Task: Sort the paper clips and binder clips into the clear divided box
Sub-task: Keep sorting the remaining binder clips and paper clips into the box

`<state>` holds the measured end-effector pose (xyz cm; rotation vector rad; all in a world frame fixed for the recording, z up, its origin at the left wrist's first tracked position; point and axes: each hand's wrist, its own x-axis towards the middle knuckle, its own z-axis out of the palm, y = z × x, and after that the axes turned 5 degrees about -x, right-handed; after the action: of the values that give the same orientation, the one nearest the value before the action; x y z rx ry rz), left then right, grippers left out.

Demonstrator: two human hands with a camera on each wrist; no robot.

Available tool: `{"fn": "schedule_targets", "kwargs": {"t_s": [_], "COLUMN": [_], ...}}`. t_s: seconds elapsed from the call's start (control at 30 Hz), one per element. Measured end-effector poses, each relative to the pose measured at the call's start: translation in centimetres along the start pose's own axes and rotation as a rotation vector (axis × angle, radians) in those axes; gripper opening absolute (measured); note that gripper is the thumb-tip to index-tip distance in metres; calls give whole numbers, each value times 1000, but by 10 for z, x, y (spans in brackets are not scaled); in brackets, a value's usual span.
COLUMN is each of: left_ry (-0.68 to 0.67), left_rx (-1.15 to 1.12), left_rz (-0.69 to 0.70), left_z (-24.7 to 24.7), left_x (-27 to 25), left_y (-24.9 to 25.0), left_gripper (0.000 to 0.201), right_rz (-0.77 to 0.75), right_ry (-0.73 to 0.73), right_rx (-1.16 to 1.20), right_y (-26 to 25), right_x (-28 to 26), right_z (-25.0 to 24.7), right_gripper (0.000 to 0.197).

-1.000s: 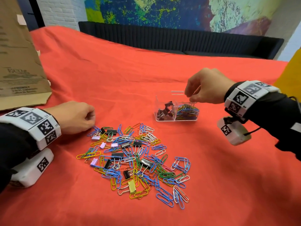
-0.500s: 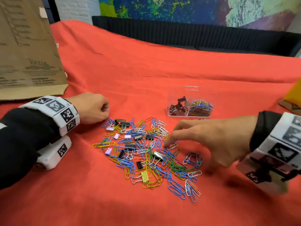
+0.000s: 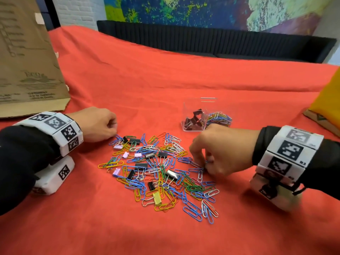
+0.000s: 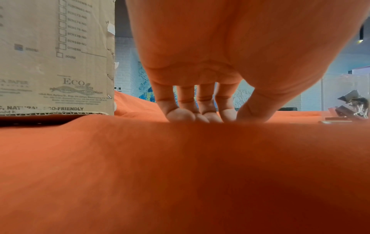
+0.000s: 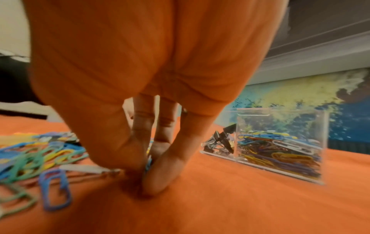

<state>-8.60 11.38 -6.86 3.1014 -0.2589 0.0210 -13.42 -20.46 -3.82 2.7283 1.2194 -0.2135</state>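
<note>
A pile of coloured paper clips and binder clips (image 3: 158, 170) lies on the red cloth. Behind it stands the clear divided box (image 3: 187, 111), with black binder clips in its left compartment and paper clips in its right. My right hand (image 3: 204, 165) is at the pile's right edge, its thumb and fingers pinching a blue paper clip (image 5: 148, 164) against the cloth. The box (image 5: 280, 126) stands just to the right of that hand. My left hand (image 3: 103, 126) rests at the pile's upper left corner; its fingertips (image 4: 180, 114) touch the cloth and hold nothing.
A brown cardboard box (image 3: 27, 61) stands at the back left, close to my left hand. A yellow object on cardboard (image 3: 327, 103) sits at the right edge. A dark sofa back (image 3: 202, 41) runs behind the table. Bare red cloth (image 3: 128, 80) stretches beyond the pile.
My right hand came down from above the clear box to the pile's right edge and closed its fingers on a blue paper clip. The left hand stayed in place.
</note>
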Motion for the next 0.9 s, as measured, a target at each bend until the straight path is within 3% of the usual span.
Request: {"fn": "schedule_targets", "kwargs": {"t_s": [0.13,0.37,0.43,0.63,0.73,0.83,0.9], "left_ry": [-9,-12,-8,0,-3,-10,-11], "left_rx": [-3,-6,-4,-10,-13,-15,-15], "left_rz": [-3,0,1,2,0,-6,-7], "left_z": [1,2,2,1,1,1,1], "left_x": [0,0,-1,-1,0,1,0], "left_y": [-1,-1,0,1,0,-1,-2], "left_gripper": [17,16,15,15,14,15,15], "right_rz": [124,437,487,518,529,470,376], "right_ry": [36,409,454,462,538,603,519], "right_rx": [74,129,71,47,60,44,80], "right_y": [20,81,92,102,106,97,81], "right_x": [-4,-6,1,15,14,9,7], "right_z": [-12,-49,-48,-38,-37,-39,-38], "right_gripper": [10,14,13,13,15,13,13]}}
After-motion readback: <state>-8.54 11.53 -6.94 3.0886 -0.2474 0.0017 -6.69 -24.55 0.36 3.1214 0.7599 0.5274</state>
